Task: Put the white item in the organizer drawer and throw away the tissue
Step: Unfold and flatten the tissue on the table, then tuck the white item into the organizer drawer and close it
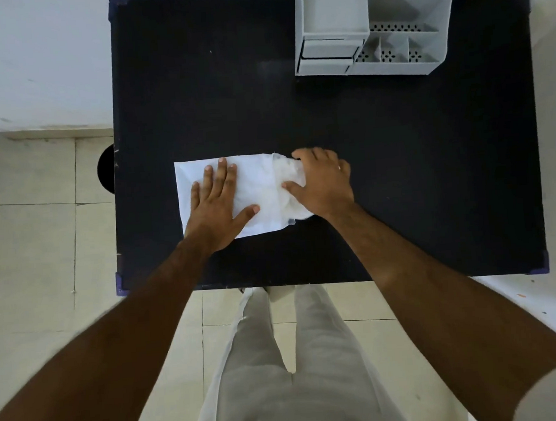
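Head view: left hand (pixel 219 202) flat, fingers spread, pressing tissue (pixel 256 192) on black table (pixel 398 170). Right hand (pixel 322 183) curled, gripping tissue's bunched right end. Grey organizer (pixel 368 26) at far right edge, its drawer (pixel 327 52) slightly ajar.

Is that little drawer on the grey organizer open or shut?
Partly open: the drawer front juts from the organizer, dark gaps around it.
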